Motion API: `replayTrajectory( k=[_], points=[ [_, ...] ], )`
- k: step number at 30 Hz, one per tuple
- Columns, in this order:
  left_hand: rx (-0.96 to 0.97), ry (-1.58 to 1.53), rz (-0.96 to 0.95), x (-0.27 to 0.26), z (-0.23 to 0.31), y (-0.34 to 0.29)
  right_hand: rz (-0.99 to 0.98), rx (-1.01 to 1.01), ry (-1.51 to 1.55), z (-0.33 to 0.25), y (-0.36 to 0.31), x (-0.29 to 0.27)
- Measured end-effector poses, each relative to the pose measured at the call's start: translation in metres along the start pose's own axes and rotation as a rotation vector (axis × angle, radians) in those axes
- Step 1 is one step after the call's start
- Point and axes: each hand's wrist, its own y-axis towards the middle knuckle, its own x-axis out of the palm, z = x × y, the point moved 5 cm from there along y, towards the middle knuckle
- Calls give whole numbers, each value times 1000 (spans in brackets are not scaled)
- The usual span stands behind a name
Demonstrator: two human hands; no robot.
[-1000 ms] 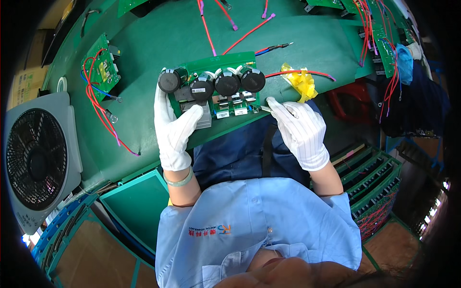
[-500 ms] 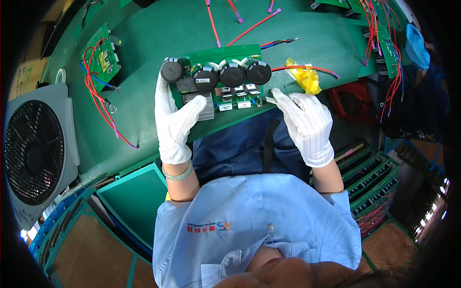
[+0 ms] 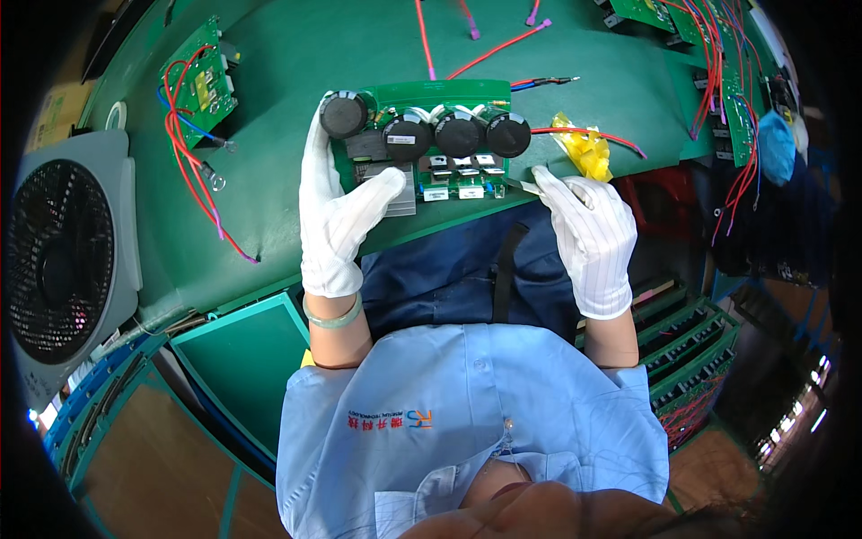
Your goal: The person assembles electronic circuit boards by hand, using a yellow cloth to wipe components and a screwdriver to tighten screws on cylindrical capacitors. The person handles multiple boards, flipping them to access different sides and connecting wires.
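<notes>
My left hand (image 3: 337,229), in a white glove, grips the left end of a green circuit board (image 3: 431,90). Its fingers run along the board's left side, and the thumb presses by a grey finned heat sink (image 3: 402,199). Several black cylindrical capacitors (image 3: 458,135) stand out from the board, with white rectangular parts (image 3: 470,192) along its near edge. My right hand (image 3: 588,238), gloved too, is closed in a pinch on a thin, pale, blade-like tool (image 3: 528,187). The tool's tip points at the board's near right corner; whether it touches cannot be made out.
Crumpled yellow tape (image 3: 588,154) lies beyond my right hand, beside a red wire (image 3: 620,142). Another wired board (image 3: 205,94) rests at the left near a grey fan (image 3: 67,260). More boards with red wires (image 3: 705,81) are at the far right. The green table's near edge (image 3: 449,235) runs below the board.
The whole view has shifted slightly, so the board and table things appear further right. Both hands keep their holds, with the tool still at the board's near right corner.
</notes>
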Motion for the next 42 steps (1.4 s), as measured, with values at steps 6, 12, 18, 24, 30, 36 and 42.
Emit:
replayTrajectory(
  k=[6, 12, 18, 24, 30, 36, 42],
  points=[
    [61, 32, -3, 0, 1, 1, 5, 9, -3, -1, 0, 3],
    [101, 97, -2, -2, -1, 2, -59, -8, 15, -3, 0, 0],
    [85, 45, -1, -1, -1, 1, -25, -4, 34, -6, 5, 3],
    [79, 41, 1, -2, -1, 1, -32, -35, 47, -5, 8, 9],
    [123, 49, -14, -1, 3, -1, -58, -34, 56, -4, 10, 6],
    [130, 11, -3, 1, 5, -2, -71, 14, 43, -4, 10, 8],
    [113, 11, -7, 0, 4, -3, -114, 20, 84, -1, 13, 8]
  ],
)
